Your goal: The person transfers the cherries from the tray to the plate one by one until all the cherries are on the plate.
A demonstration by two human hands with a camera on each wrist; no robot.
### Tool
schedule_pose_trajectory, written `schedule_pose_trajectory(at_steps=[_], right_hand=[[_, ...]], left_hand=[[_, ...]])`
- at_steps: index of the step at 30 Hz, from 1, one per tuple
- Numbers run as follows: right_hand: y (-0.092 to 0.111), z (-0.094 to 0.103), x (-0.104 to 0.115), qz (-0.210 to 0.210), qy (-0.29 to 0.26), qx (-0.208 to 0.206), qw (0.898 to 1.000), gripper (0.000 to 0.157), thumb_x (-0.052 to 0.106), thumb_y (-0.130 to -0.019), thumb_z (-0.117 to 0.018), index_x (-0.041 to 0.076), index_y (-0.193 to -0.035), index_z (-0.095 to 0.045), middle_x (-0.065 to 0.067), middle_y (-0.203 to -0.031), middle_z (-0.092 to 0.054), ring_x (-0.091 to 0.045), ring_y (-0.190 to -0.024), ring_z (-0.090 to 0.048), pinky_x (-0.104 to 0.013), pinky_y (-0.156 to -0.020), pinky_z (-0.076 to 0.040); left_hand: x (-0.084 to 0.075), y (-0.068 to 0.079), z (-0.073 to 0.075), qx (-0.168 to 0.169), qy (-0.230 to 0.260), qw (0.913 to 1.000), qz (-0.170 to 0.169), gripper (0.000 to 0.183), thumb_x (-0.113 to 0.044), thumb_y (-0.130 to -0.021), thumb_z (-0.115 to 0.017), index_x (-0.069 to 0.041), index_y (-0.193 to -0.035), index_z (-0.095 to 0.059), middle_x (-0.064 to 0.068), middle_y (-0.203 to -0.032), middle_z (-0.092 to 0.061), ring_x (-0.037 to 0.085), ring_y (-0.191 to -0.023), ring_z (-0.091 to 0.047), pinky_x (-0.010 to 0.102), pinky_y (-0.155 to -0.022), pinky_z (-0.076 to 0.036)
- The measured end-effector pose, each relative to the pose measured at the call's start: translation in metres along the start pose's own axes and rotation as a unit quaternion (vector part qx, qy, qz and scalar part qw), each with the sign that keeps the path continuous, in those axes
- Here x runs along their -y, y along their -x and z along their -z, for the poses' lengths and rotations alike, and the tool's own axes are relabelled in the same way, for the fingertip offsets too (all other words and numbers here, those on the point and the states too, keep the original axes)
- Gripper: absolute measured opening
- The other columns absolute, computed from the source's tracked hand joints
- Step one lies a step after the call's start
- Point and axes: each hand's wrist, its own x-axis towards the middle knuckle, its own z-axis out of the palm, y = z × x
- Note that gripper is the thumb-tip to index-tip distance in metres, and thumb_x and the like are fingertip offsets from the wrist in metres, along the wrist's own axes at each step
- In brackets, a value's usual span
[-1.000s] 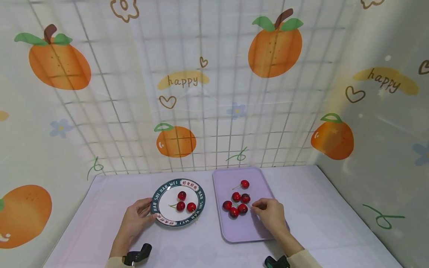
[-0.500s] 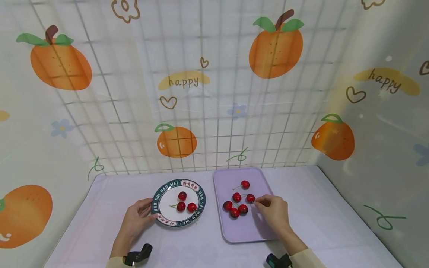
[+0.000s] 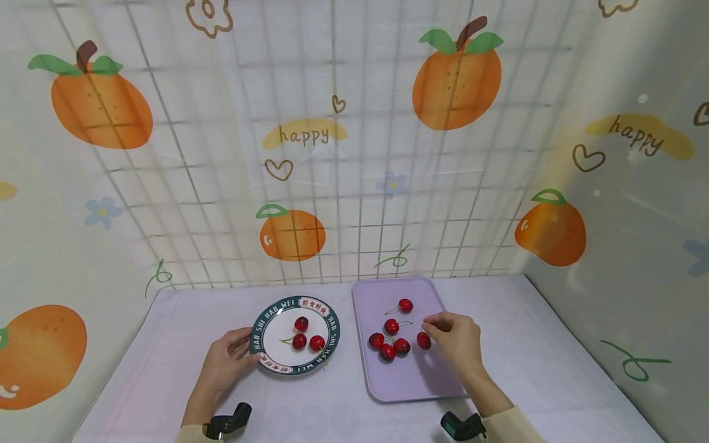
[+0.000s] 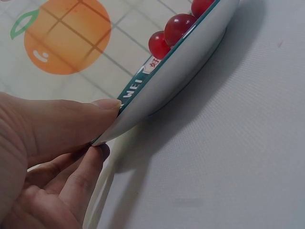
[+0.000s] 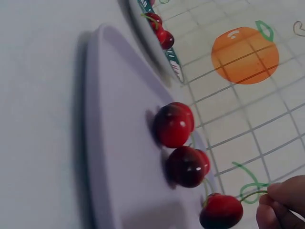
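My right hand pinches the green stem of a dark red cherry, which hangs from the fingertips over the right side of the purple tray. In the right wrist view the stem runs from the held cherry to the thumb and finger. Several more cherries lie on the tray left of the hand. My left hand holds the left rim of a white plate with a dark green lettered border, thumb on top and fingers beneath. Three cherries lie on that plate.
A white-covered table carries both plate and tray, side by side with a narrow gap. Behind it hangs a curtain printed with oranges over a wire grid. Black wrist cameras sit on both wrists.
The right hand has drawn one cherry by its stem out of the tray's cluster, rightward, and it now hangs below the fingers. The left hand and plate stay in place.
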Motion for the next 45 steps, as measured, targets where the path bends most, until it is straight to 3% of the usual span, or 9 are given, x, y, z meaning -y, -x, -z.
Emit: schedule_pose_trajectory(at_steps=[12, 20, 30, 40, 45], right_hand=[[-0.005, 0.002, 0.023, 0.02, -0.005, -0.007, 1.0, 0.01, 0.011, -0.093, -0.081, 0.004, -0.1, -0.082, -0.007, -0.087, -0.079, -0.022, -0.082, -0.069, -0.027, -0.064, -0.053], [-0.007, -0.002, 0.041, 0.032, -0.032, -0.017, 0.999, 0.009, 0.011, -0.092, -0.081, 0.004, -0.098, -0.083, -0.007, -0.086, -0.078, -0.02, -0.08, -0.069, -0.023, -0.061, -0.052], [-0.006, -0.019, 0.061, 0.047, -0.079, -0.02, 0.996, 0.005, 0.007, -0.089, -0.084, 0.004, -0.094, -0.083, -0.007, -0.082, -0.078, -0.013, -0.073, -0.069, -0.017, -0.06, -0.053], [-0.004, -0.04, 0.081, 0.062, -0.105, -0.009, 0.993, 0.006, 0.007, -0.087, -0.085, 0.005, -0.092, -0.083, -0.005, -0.081, -0.078, -0.014, -0.073, -0.068, -0.02, -0.059, -0.053], [0.001, -0.05, 0.092, 0.057, -0.12, 0.003, 0.991, 0.007, 0.008, -0.087, -0.085, 0.005, -0.092, -0.083, -0.003, -0.08, -0.077, -0.016, -0.071, -0.067, -0.021, -0.052, -0.053]], left_hand=[[0.0, 0.0, 0.0, -0.002, 0.006, 1.0, 0.008, 0.075, 0.01, -0.075, -0.087, 0.003, -0.144, -0.058, 0.023, -0.153, -0.051, 0.038, -0.145, -0.048, 0.024, -0.11, -0.049], [-0.001, -0.001, 0.001, 0.004, 0.007, 0.9999, 0.01, 0.075, 0.01, -0.076, -0.086, 0.003, -0.144, -0.057, 0.024, -0.153, -0.051, 0.038, -0.145, -0.049, 0.026, -0.111, -0.049], [0.0, -0.002, 0.002, 0.006, 0.01, 0.9999, 0.002, 0.073, 0.009, -0.076, -0.086, 0.003, -0.144, -0.058, 0.022, -0.153, -0.051, 0.037, -0.146, -0.048, 0.024, -0.113, -0.047], [-0.002, 0.0, 0.001, 0.006, 0.008, 0.9999, 0.01, 0.074, 0.009, -0.078, -0.086, 0.002, -0.145, -0.057, 0.023, -0.154, -0.051, 0.037, -0.145, -0.049, 0.024, -0.111, -0.048], [-0.002, 0.0, 0.001, 0.003, -0.002, 1.0, 0.006, 0.073, 0.007, -0.078, -0.086, 0.001, -0.145, -0.058, 0.023, -0.153, -0.052, 0.037, -0.144, -0.05, 0.026, -0.111, -0.049]])
